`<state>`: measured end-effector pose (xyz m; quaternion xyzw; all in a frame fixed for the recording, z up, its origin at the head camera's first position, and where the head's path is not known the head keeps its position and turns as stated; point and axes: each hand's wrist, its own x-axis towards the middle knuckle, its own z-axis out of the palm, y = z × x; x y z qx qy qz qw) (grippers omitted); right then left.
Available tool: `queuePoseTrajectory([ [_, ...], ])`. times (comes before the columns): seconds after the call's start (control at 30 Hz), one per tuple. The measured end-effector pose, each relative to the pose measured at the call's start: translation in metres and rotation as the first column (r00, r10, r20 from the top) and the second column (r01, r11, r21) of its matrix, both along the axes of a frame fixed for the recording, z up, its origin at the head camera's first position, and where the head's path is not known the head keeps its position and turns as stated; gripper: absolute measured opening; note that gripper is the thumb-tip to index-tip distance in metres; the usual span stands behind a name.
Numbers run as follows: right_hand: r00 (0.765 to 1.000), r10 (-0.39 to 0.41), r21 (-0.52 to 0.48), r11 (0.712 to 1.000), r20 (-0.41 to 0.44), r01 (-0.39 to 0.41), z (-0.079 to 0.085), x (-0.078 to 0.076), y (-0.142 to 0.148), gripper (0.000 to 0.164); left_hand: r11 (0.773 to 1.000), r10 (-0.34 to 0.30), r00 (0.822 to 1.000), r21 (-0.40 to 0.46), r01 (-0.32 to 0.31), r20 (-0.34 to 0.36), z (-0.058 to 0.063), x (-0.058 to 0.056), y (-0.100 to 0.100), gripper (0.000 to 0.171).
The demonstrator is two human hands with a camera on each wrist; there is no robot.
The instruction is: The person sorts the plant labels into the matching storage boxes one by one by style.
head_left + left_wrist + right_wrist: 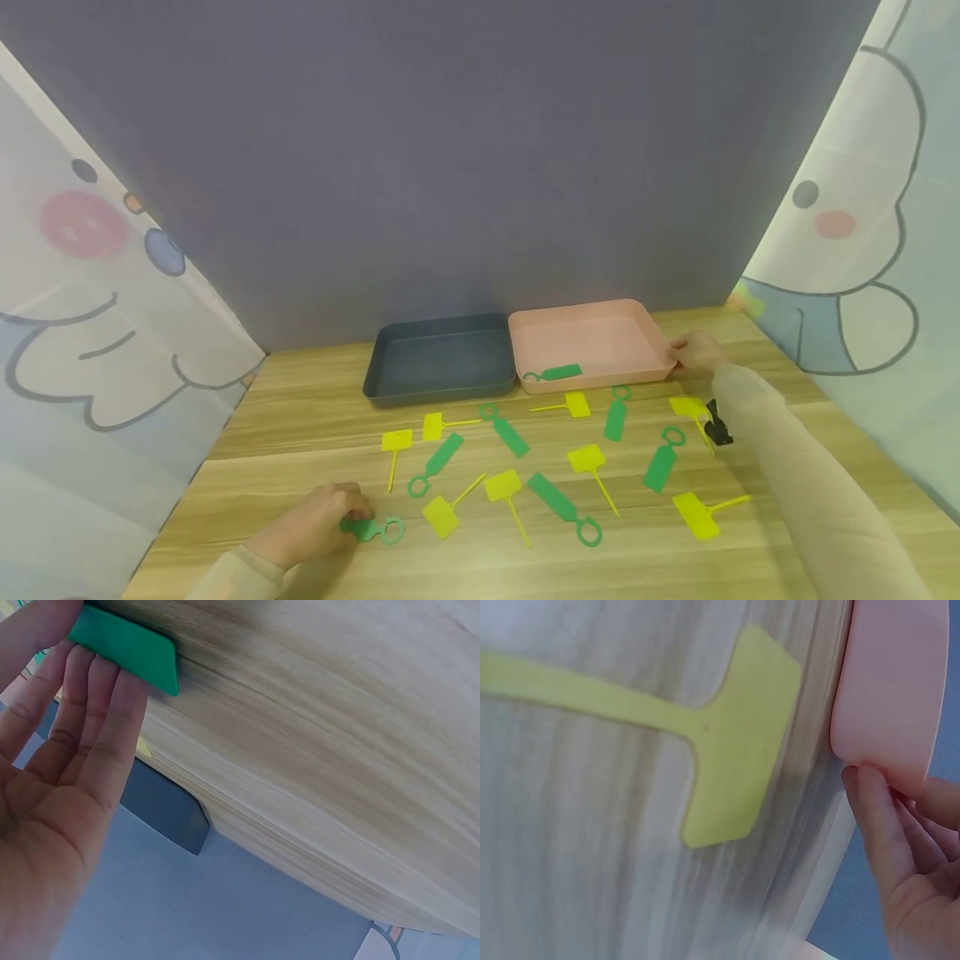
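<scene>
My left hand (321, 518) pinches the flat end of a green plastic tag (389, 531) between thumb and fingers, close over the table at the front left. The ring end of that tag points right in the head view; in the left wrist view the tag's flat body (135, 651) sticks out past the fingertips. My right hand (697, 353) holds the right front corner of the pink tray (592, 310), thumb over the rim and fingers against the outer wall. Another green tag (561, 372) lies inside that tray near its front wall.
A dark blue-grey tray (442, 392) stands left of the pink one, at the grey back wall (465, 167). Several green ring tags (553, 497) and several yellow T-shaped tags (504, 484) lie scattered in front. A small black object (717, 425) is beside my right forearm.
</scene>
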<state>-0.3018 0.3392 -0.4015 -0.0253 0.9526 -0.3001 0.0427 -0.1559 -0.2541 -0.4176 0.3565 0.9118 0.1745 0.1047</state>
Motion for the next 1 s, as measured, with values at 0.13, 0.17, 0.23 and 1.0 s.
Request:
queuePoseTrajectory([
  [0.13, 1.0, 0.016, 0.012, 1.0, 0.002, -0.016, 0.003, -0.001, 0.002, 0.037, 1.0, 0.0, 1.0, 0.002, 0.0, -0.001, 0.001, 0.0, 0.002, 0.022],
  [0.17, 1.0, 0.023, 0.016, 1.0, 0.0, -0.023, 0.004, -0.001, 0.003, 0.037, 1.0, 0.001, 1.0, 0.0, -0.001, -0.006, 0.002, 0.0, 0.002, 0.022],
  [0.23, 0.999, 0.032, 0.026, 0.999, 0.0, -0.032, 0.006, -0.002, 0.005, 0.038, 1.0, -0.001, 1.0, 0.003, 0.001, -0.02, 0.002, 0.0, 0.003, 0.023],
  [1.0, 0.998, 0.036, 0.048, 0.998, 0.053, -0.039, 0.014, -0.002, 0.004, 0.038, 0.994, 0.025, 0.995, 0.111, -0.015, -0.092, 0.048, -0.032, 0.088, 0.027],
])
